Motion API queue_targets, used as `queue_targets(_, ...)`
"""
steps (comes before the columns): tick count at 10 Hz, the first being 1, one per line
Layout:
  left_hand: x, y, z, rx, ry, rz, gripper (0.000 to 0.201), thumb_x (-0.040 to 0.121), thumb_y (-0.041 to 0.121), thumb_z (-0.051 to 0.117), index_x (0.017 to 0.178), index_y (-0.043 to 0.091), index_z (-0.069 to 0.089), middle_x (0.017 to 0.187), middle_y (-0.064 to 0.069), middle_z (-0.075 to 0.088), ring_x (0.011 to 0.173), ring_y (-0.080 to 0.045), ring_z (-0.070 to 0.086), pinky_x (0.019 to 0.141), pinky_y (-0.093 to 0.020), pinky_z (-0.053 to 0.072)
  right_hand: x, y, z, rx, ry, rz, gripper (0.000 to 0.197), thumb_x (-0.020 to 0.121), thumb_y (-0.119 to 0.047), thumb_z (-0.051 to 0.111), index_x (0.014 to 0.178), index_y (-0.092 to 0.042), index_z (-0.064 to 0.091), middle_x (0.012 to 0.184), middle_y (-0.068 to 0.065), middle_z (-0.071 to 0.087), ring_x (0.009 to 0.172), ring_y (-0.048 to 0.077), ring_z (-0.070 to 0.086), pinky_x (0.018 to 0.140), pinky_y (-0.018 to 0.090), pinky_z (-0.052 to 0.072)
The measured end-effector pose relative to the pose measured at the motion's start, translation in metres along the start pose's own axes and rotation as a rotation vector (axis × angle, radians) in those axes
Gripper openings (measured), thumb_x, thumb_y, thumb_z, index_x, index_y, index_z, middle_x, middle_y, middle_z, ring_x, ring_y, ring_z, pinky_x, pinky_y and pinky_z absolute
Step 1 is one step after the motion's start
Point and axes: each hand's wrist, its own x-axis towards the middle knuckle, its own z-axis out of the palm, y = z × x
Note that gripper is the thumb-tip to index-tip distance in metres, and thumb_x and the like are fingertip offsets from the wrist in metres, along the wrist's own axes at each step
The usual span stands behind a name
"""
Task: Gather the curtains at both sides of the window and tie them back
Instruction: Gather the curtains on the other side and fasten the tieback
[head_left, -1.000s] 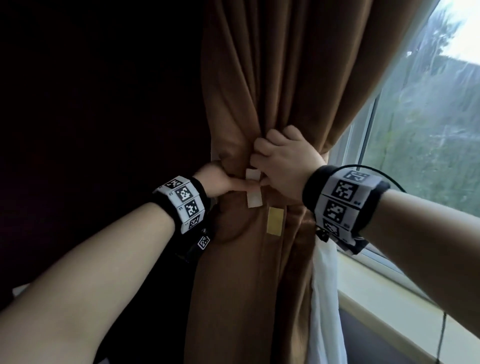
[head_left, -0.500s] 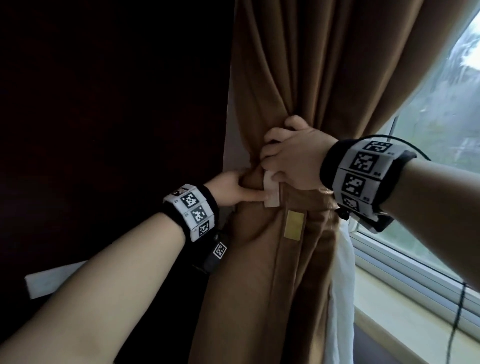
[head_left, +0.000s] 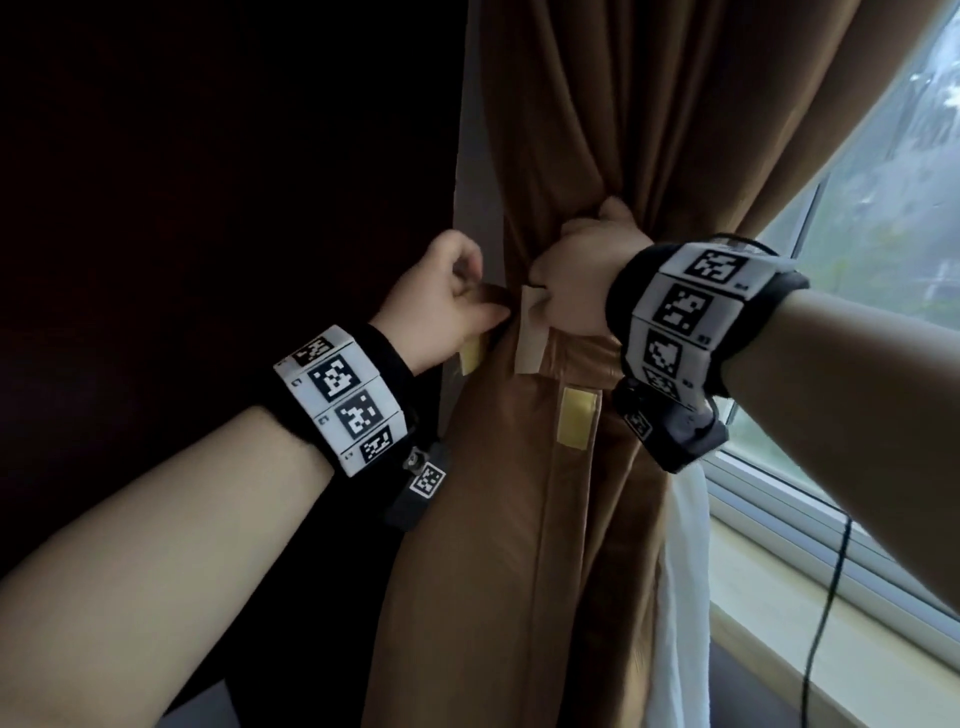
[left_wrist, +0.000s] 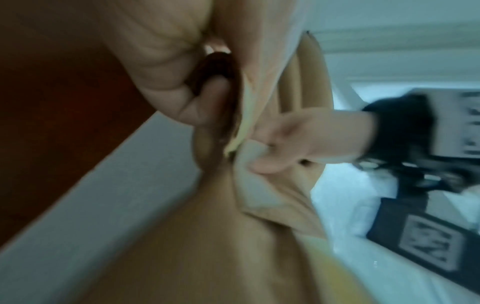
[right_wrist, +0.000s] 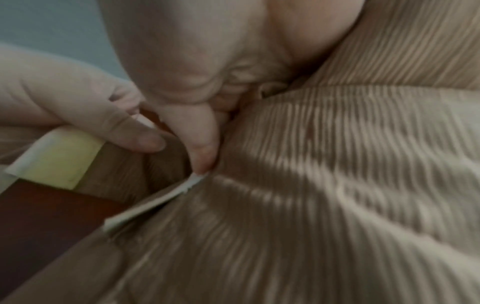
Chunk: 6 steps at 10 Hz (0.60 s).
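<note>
The brown curtain (head_left: 571, 130) is bunched at the window's left side. My right hand (head_left: 587, 280) grips the bunch, its thumb (right_wrist: 200, 144) pinning the tieback end with the white fastener patch (head_left: 530, 332). My left hand (head_left: 452, 301) is just left of it and pinches the other tieback end, a dark brown strap (left_wrist: 215, 67) with a yellow patch (head_left: 470, 356) below the fingers. A second yellow patch (head_left: 576, 415) shows on the brown fabric lower down. The strap's run behind the curtain is hidden.
A white sheer curtain (head_left: 680, 571) hangs behind the brown one. The window (head_left: 883, 208) and its pale sill (head_left: 831, 649) are at the right, with a black cable (head_left: 826, 597) hanging from my right wrist. A dark wall (head_left: 208, 208) fills the left.
My left hand has drawn left, away from my right hand, taking the strap end with it and uncovering a yellow patch. My right hand keeps its grip on the bunch.
</note>
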Motion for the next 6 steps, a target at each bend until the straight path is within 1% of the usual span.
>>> queue_targets(1, -0.006, -0.008, 0.016, -0.124, 0.098, -0.081, 0.040, 0.071, 0.001, 0.069, 0.079, 0.029, 0.041, 0.079, 0.001, 0.054, 0.071, -0.015, 0.053, 0.068, -0.029, 0.044, 0.002, -0.001, -0.002, -0.035, 0.079, -0.057, 0.036, 0.091, -0.047, 0.040, 0.107, -0.024, 0.062, 0.101, -0.001, 0.059, 0.111, 0.024, 0.051, 0.100, 0.040, 0.029)
queue_targets(2, -0.011, -0.012, 0.034, -0.335, 0.178, -0.186, 0.042, 0.062, 0.003, 0.068, 0.084, 0.029, 0.044, 0.086, 0.000, 0.052, 0.083, -0.020, 0.053, 0.075, -0.038, 0.045, 0.005, 0.000, -0.005, -0.034, 0.033, -0.059, 0.040, 0.090, -0.053, 0.043, 0.106, -0.021, 0.060, 0.091, -0.002, 0.050, 0.107, 0.025, 0.054, 0.099, 0.038, 0.034)
queue_targets(3, -0.012, -0.015, 0.043, -0.512, 0.190, -0.218, 0.046, 0.056, 0.002, 0.068, 0.086, 0.025, 0.043, 0.087, -0.005, 0.053, 0.081, -0.022, 0.054, 0.072, -0.038, 0.045, 0.009, 0.000, -0.003, -0.050, -0.017, -0.035, 0.046, 0.089, -0.057, 0.041, 0.109, -0.019, 0.058, 0.098, 0.001, 0.053, 0.111, 0.025, 0.051, 0.100, 0.038, 0.033)
queue_targets(4, -0.010, -0.018, 0.044, -0.560, 0.160, -0.222, 0.048, 0.053, 0.004, 0.065, 0.089, 0.025, 0.041, 0.082, -0.004, 0.051, 0.071, -0.015, 0.052, 0.062, -0.030, 0.044, 0.013, -0.002, 0.002, -0.064, 0.050, -0.022, 0.038, 0.095, -0.045, 0.037, 0.110, -0.018, 0.059, 0.113, 0.003, 0.058, 0.115, 0.025, 0.049, 0.102, 0.039, 0.030)
queue_targets(5, -0.007, -0.020, 0.045, -0.524, 0.173, -0.212, 0.046, 0.054, 0.002, 0.064, 0.087, 0.025, 0.041, 0.085, -0.004, 0.051, 0.072, -0.014, 0.051, 0.059, -0.027, 0.043, 0.010, -0.002, 0.002, 0.026, 0.059, -0.014, 0.028, 0.093, -0.039, 0.043, 0.106, -0.021, 0.061, 0.113, 0.002, 0.061, 0.115, 0.025, 0.050, 0.102, 0.040, 0.031)
queue_targets(6, -0.005, -0.023, 0.048, -0.569, 0.198, -0.215, 0.053, 0.058, -0.007, 0.071, 0.091, 0.024, 0.044, 0.089, -0.004, 0.055, 0.082, -0.019, 0.056, 0.074, -0.037, 0.050, 0.011, 0.004, 0.002, 0.155, 0.085, -0.030, 0.027, 0.085, -0.039, 0.057, 0.104, -0.022, 0.063, 0.111, 0.003, 0.065, 0.113, 0.026, 0.054, 0.100, 0.040, 0.035)
